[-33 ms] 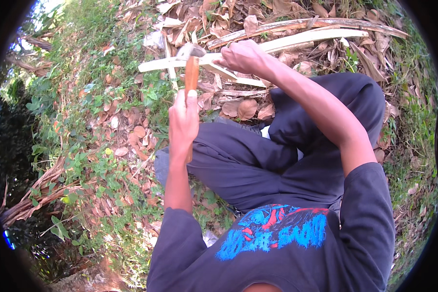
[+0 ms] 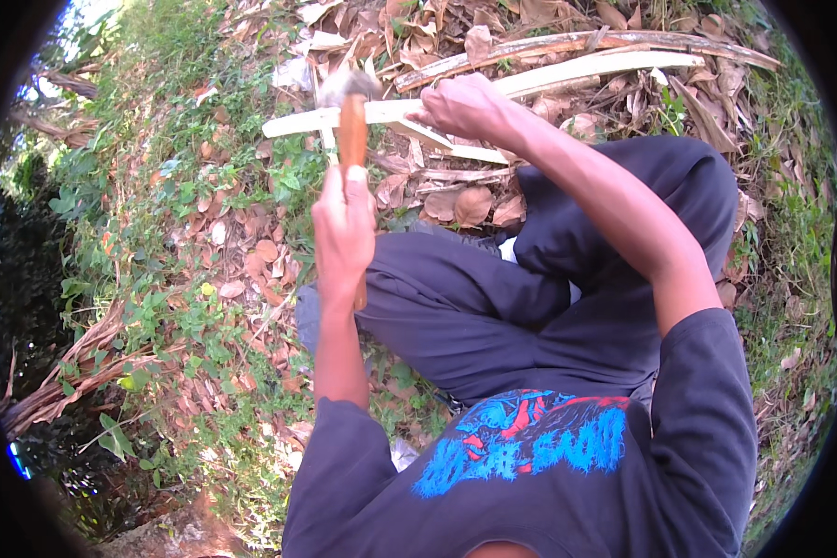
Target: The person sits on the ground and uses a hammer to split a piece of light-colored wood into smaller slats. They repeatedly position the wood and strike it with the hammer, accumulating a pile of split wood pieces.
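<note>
My left hand (image 2: pixel 344 228) is closed around the orange-brown wooden handle of a tool (image 2: pixel 352 130). It holds the tool upright, and the grey metal head (image 2: pixel 349 86) is blurred, just above a long pale split stick (image 2: pixel 577 73). My right hand (image 2: pixel 470 107) grips that stick near its middle and holds it across the ground in front of me. Thinner pale splinters (image 2: pixel 446 149) lie under the stick. My legs in dark trousers (image 2: pixel 493 298) are folded beneath my arms.
Dry brown leaves (image 2: pixel 456 200) cover the ground around the stick. Green weeds (image 2: pixel 167 307) grow on the left. A second, browner branch (image 2: pixel 623 42) lies beyond the pale stick. Dry fronds (image 2: pixel 65 381) lie at the lower left, next to dark shade.
</note>
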The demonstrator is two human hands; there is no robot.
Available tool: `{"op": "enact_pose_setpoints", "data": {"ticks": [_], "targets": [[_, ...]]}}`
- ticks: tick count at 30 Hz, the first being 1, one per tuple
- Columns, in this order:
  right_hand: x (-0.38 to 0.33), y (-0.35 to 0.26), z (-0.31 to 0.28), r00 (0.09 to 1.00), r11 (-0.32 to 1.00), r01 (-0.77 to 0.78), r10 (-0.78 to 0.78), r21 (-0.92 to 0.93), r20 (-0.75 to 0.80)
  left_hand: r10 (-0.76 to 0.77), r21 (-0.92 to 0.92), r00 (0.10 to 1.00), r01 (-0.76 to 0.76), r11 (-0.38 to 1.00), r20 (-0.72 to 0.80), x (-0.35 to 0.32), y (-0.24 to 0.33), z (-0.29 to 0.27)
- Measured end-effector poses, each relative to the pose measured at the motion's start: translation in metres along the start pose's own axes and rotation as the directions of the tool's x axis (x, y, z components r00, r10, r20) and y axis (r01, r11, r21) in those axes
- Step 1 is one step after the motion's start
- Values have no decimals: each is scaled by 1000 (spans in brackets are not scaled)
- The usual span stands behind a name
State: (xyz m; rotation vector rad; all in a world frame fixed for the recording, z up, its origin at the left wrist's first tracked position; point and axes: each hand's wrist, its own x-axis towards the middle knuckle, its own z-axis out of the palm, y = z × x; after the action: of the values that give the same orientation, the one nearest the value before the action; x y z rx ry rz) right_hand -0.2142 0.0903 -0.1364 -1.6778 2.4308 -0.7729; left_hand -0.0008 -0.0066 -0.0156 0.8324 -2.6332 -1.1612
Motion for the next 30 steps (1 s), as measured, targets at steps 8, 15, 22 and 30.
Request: {"op": "enact_pose_setpoints", "data": {"ticks": [8,15,22,30], "targets": [[2,-16,-2,1000,1000,-6,6,20,-12,-38,33,998,40,999,-47,-4,-36,0],[4,-29,8,983,997,-64,56,43,173,48,-397,976,-130,908,-210,-23,38,-22],[21,-21,-3,971,995,-89,79,35,225,-32,-398,992,-21,917,-124,-28,9,-15],[30,-24,-2,963,998,-59,51,20,266,-215,-397,976,191,898,-17,-9,-57,12]]}}
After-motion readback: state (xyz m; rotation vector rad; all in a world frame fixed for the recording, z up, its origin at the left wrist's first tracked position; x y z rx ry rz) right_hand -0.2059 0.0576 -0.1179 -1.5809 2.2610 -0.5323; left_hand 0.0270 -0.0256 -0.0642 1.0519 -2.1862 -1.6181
